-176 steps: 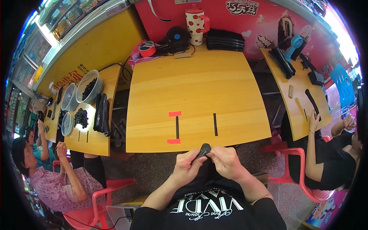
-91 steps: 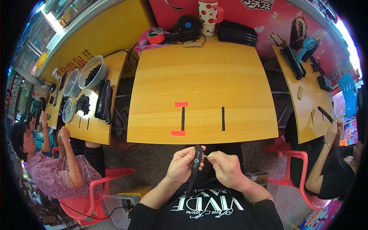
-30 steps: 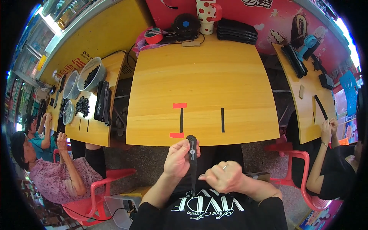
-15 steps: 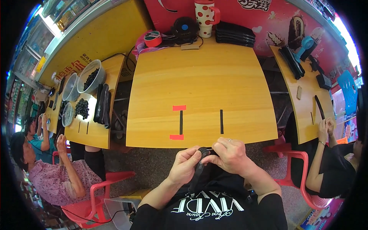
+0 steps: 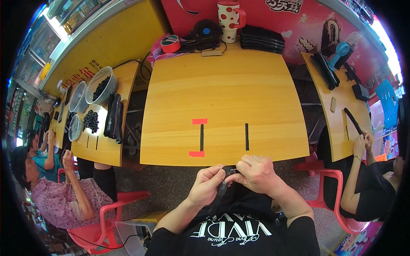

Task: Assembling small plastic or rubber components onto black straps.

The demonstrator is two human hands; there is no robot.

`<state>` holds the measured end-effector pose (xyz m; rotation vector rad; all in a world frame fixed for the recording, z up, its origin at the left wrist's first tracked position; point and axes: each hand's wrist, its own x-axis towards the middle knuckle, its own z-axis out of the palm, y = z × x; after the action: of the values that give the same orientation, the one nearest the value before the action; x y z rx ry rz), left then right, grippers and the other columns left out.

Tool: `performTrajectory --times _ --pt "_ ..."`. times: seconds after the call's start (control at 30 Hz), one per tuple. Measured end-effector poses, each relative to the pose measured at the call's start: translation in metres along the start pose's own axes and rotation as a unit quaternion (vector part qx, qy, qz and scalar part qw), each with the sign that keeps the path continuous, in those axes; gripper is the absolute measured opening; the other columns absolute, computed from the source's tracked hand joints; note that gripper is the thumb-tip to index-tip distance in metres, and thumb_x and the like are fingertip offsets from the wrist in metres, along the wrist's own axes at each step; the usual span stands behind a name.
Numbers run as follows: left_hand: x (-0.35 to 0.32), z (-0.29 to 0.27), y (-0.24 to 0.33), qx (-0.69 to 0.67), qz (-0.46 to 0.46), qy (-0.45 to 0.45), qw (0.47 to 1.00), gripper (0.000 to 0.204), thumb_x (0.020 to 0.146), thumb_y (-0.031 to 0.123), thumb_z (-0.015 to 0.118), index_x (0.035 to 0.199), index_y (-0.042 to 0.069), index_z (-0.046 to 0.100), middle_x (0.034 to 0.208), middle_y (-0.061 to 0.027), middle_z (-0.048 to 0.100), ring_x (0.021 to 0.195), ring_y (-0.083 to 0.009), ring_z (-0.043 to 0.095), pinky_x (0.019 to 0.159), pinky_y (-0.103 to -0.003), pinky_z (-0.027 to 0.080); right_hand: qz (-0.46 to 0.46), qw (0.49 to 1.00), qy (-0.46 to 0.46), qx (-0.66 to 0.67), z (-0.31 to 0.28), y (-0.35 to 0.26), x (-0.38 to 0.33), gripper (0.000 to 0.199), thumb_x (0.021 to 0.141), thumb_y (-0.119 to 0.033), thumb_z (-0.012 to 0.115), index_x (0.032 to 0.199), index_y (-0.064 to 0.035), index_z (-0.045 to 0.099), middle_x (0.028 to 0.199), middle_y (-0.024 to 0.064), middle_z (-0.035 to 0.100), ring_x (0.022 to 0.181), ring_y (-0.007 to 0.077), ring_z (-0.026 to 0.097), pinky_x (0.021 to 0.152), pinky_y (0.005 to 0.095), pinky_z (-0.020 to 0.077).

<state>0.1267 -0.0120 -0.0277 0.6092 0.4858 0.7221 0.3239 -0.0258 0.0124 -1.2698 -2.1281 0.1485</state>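
Observation:
A black strap (image 5: 219,195) hangs from my left hand (image 5: 206,184), pinched between thumb and fingers just off the table's near edge. Its upper end loops over, and a small dark fitting there is partly covered by my fingers. On the right, my right hand (image 5: 258,174) is closed on the strap's looped end, knuckles up, close beside the left thumb. Beyond my hands, two black strips (image 5: 202,137) run lengthwise on the wooden table (image 5: 226,94). Two pieces of red tape (image 5: 200,121) mark the ends of the left strip.
At the table's far edge are a dotted tumbler (image 5: 228,21), a black fan (image 5: 206,33), a tape roll (image 5: 171,43) and stacked black straps (image 5: 262,39). Side tables hold bowls (image 5: 102,86) of black pieces and a blue fan (image 5: 341,52). People sit in red chairs (image 5: 124,197) on both sides.
My hands stay almost in place on the strap, with the fitting now more covered by fingers. The person on the right has tilted and shifted a black strip.

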Motion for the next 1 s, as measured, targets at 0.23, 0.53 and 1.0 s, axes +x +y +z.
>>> performTrajectory --times 0.23,0.53,1.0 --pt "0.003 0.003 0.001 0.059 0.023 0.005 0.998 0.023 0.099 0.015 0.051 0.107 -0.004 0.061 0.094 -0.0060 0.060 0.084 -0.0123 0.056 0.076 -0.027 0.047 -0.014 0.998 -0.067 0.002 0.000 0.003 -0.001 0.038 0.082 -0.041 0.069 0.068 -0.0099 0.052 0.062 0.0062 0.053 0.053 0.0234 0.058 0.045 0.0337 0.0426" --pt "0.006 0.000 0.004 0.143 0.035 0.000 0.989 0.022 0.099 0.015 0.051 0.104 -0.004 0.061 0.095 -0.0052 0.058 0.085 -0.0104 0.055 0.077 -0.026 0.046 0.022 0.998 -0.060 0.017 0.002 -0.001 -0.001 0.036 0.084 -0.037 0.068 0.067 -0.0097 0.053 0.062 0.0074 0.053 0.052 0.0243 0.058 0.043 0.0349 0.0418" --pt "0.008 0.032 0.009 0.005 0.039 0.077 0.996 0.020 0.100 0.012 0.048 0.097 -0.002 0.062 0.089 -0.0020 0.061 0.078 -0.0067 0.056 0.072 -0.023 0.047 -0.083 0.988 0.041 -0.121 0.004 -0.008 -0.003 0.036 0.081 -0.034 0.070 0.062 -0.0123 0.048 0.055 0.0024 0.043 0.044 0.0165 0.048 0.040 0.0283 0.0337"
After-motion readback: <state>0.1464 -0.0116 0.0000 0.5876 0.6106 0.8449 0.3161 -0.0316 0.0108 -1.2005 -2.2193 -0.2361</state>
